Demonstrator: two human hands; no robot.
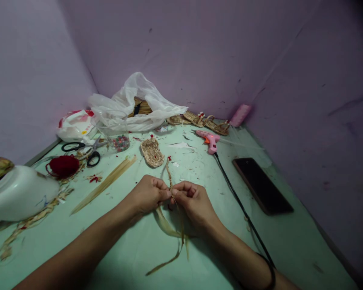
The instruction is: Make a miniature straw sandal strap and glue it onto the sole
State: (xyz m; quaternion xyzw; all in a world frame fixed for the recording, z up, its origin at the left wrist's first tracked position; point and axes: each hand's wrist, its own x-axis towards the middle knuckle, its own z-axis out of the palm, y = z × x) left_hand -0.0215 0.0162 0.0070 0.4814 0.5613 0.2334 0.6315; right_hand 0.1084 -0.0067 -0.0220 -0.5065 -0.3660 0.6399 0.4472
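Both hands meet over the middle of the table, pinching a thin braid of dried fibre [169, 173]. My left hand [149, 194] grips it from the left with closed fingers. My right hand [195, 201] pinches it at the same spot from the right. The braided part points away from me and ends in a red tie [169, 158]. Loose unbraided strips [166, 225] hang below the hands toward me. Just beyond lies a small woven sole [152, 153] with a red bead at its tip. A flat dried strip [109, 181] rests left of my left hand.
On the right are a pink glue gun [210, 139] with a black cord and a phone [261, 185]. Scissors [92, 151], red yarn [63, 166], a bead cup [120, 141] and a white pot [21, 193] stand left. A plastic bag [139, 88] and woven slippers [199, 120] lie at the back.
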